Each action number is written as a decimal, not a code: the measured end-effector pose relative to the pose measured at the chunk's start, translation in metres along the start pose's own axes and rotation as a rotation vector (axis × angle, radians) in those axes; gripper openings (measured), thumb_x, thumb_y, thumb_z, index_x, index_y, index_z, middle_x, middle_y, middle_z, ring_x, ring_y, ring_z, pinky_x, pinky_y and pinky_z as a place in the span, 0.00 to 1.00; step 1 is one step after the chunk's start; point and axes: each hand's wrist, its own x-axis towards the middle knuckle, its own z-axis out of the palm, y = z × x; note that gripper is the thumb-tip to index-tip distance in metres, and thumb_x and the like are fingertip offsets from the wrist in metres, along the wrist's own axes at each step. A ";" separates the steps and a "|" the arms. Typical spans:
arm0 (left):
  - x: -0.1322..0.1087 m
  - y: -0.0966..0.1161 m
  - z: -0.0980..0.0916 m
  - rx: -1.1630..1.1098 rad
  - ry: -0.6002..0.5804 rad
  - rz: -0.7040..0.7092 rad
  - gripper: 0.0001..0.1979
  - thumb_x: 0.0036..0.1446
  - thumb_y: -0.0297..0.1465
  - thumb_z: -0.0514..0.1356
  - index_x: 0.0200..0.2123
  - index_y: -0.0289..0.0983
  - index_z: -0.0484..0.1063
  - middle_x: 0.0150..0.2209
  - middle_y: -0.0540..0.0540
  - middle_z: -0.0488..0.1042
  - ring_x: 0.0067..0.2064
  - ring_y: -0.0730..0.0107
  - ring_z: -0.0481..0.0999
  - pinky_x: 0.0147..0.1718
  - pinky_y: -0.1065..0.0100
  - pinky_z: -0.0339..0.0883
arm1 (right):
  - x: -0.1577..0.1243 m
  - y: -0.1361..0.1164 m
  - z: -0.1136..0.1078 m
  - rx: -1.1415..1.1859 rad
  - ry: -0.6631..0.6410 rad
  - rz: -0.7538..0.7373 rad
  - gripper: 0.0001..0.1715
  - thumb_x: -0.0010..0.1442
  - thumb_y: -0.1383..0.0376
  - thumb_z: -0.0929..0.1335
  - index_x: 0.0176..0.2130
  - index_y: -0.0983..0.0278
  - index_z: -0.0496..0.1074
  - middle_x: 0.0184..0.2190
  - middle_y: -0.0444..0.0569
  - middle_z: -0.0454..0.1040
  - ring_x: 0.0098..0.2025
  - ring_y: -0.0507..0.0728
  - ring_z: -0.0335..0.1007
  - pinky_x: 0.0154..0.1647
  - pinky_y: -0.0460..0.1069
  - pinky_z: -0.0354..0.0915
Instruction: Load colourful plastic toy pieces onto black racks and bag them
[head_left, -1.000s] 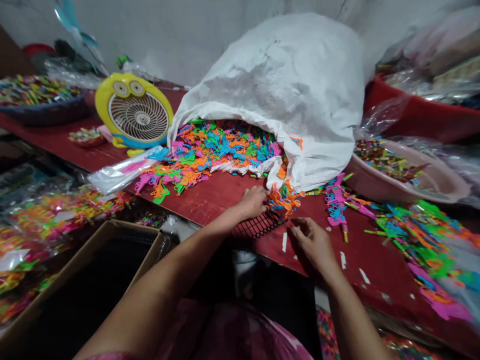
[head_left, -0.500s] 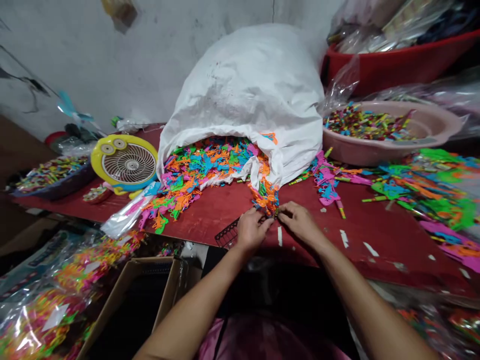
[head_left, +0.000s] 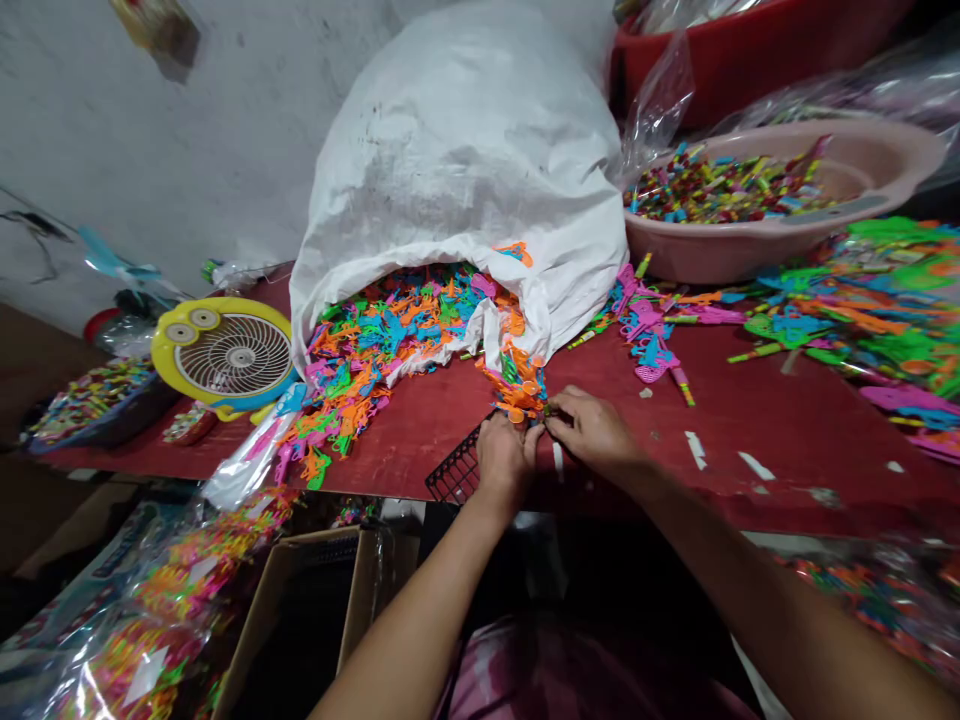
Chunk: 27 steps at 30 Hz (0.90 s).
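My left hand (head_left: 506,458) is closed at the table's front edge, its fingers curled over the right end of a black plastic grid (head_left: 456,468). Close beside it, my right hand (head_left: 592,430) pinches something small and dark that the fingertips mostly cover. The two hands nearly touch. Just beyond the fingertips lies a small heap of orange, blue and green plastic toy pieces (head_left: 517,380). Behind that heap, a big white sack (head_left: 465,150) lies with its mouth towards me, and many bright plastic pieces (head_left: 405,320) spill out of it.
A yellow fan (head_left: 240,357) stands left of the sack. At the right is a pink basin (head_left: 720,250) of small colourful parts, with toy pieces (head_left: 885,340) piled before it. Below the red table (head_left: 712,400) are an open cardboard box (head_left: 356,600) and filled plastic bags (head_left: 172,570).
The camera view has tilted and shifted slightly. Both hands stay together at the same spot, and more of the black grid shows left of my left hand.
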 end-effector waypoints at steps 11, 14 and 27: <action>-0.030 -0.008 -0.021 -0.428 0.109 0.076 0.13 0.61 0.31 0.60 0.50 0.39 0.71 0.48 0.43 0.75 0.51 0.63 0.74 0.51 0.62 0.70 | -0.015 -0.006 0.012 -0.053 0.114 0.028 0.16 0.59 0.68 0.63 0.47 0.64 0.71 0.42 0.52 0.73 0.43 0.57 0.69 0.41 0.49 0.60; -0.048 -0.012 -0.033 -0.496 0.332 -0.004 0.07 0.63 0.33 0.58 0.43 0.40 0.71 0.40 0.45 0.75 0.43 0.66 0.75 0.44 0.65 0.72 | -0.023 -0.009 0.015 0.003 0.152 0.016 0.18 0.58 0.69 0.63 0.48 0.65 0.70 0.43 0.53 0.73 0.44 0.58 0.69 0.44 0.50 0.62; 0.015 -0.036 -0.103 -0.188 0.148 0.453 0.11 0.64 0.39 0.58 0.40 0.40 0.78 0.38 0.46 0.78 0.41 0.65 0.73 0.42 0.63 0.61 | -0.018 -0.056 0.039 -0.277 0.235 0.154 0.12 0.64 0.57 0.66 0.37 0.63 0.73 0.35 0.48 0.75 0.33 0.55 0.69 0.30 0.50 0.49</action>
